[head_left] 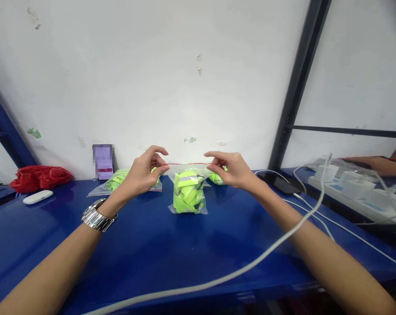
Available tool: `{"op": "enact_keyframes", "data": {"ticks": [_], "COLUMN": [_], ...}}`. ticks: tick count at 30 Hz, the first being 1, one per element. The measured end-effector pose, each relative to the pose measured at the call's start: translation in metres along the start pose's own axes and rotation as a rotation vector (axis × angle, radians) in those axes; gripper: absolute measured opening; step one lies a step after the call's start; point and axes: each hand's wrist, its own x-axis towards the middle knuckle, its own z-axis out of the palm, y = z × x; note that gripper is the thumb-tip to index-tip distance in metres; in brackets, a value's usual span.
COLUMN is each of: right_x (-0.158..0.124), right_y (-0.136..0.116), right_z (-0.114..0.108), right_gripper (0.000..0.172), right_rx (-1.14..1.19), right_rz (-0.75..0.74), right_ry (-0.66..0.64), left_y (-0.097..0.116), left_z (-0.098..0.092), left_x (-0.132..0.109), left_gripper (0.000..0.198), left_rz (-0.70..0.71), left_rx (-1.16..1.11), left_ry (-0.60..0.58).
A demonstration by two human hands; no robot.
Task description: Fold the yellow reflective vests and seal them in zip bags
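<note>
A clear zip bag (188, 192) stuffed with neon-yellow fabric stands upright on the blue table (145, 245), near the wall. My left hand (144, 171) pinches the left end of the bag's red-lined top edge. My right hand (230, 169) pinches the right end of that same edge, so the top is stretched flat between them. A metal watch (95, 216) sits on my left wrist. Behind my hands lie two more bags of the same neon fabric (119, 180), one (217, 177) largely hidden by my right hand.
A phone (103, 162) leans against the white wall. A red bag (39, 176) and a small white device (38, 197) lie at the far left. White cables (250, 264) cross the table toward a power strip (352, 190) at right. A black shelf post (296, 87) rises right of centre.
</note>
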Motion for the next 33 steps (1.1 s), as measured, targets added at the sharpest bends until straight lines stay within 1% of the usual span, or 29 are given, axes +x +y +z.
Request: {"op": "enact_keyframes", "data": {"ticks": [3,9,15,21,26,30,33], "right_x": [0.001,0.001,0.0,0.0,-0.002,-0.004,-0.004], "right_y": [0.001,0.001,-0.002,-0.005,-0.008,-0.007,-0.006], "right_z": [0.0,-0.001,-0.001,0.001,0.001,0.002,0.005], "right_gripper": [0.014,0.006,0.005,0.005,0.005,0.005,0.009], "right_rx": [-0.074,-0.102,-0.081,-0.054,-0.018,0.048,0.07], "right_rz": [0.003,0.024,0.006,-0.004,0.004,-0.002,-0.038], "right_ry": [-0.049,-0.084,-0.071,-0.071,-0.07,-0.083,-0.076], "left_y": [0.003,0.005,0.001,-0.001,0.007,0.015,0.017], "left_z": [-0.001,-0.001,-0.002,-0.003,-0.005,-0.006,-0.007], "left_x": [-0.001,-0.001,-0.001,-0.002,-0.003,-0.003,-0.002], "left_gripper": [0.03,0.032,0.041,0.041,0.029,0.036,0.032], "left_rz": [0.008,0.023,0.018,0.013,0.016,-0.017,-0.04], "left_rx": [-0.028,-0.076,-0.155,-0.122,-0.1,-0.079,-0.037], "left_ry": [-0.016,-0.036,-0.045,-0.028,-0.051,-0.083,-0.129]}}
